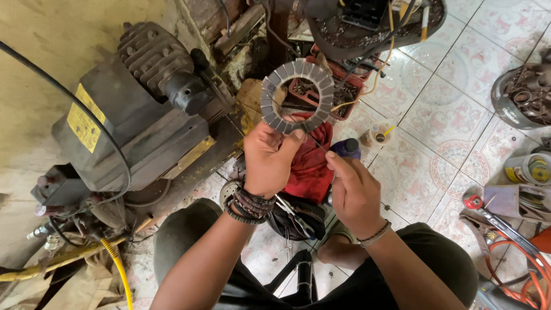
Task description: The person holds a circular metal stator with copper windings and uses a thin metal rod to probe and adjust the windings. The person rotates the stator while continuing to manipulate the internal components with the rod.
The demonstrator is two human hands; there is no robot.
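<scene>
Pinching the stiff, light-looking ring disc (297, 96) by its lower rim, left hand (267, 161) holds firm; right hand (351, 189) perhaps grips a thin wire just below.

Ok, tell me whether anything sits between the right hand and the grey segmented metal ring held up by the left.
Nothing visible does. The left hand pinches the grey segmented metal ring at its lower edge; the right hand sits just below, holding a thin dark pick toward it.
</scene>
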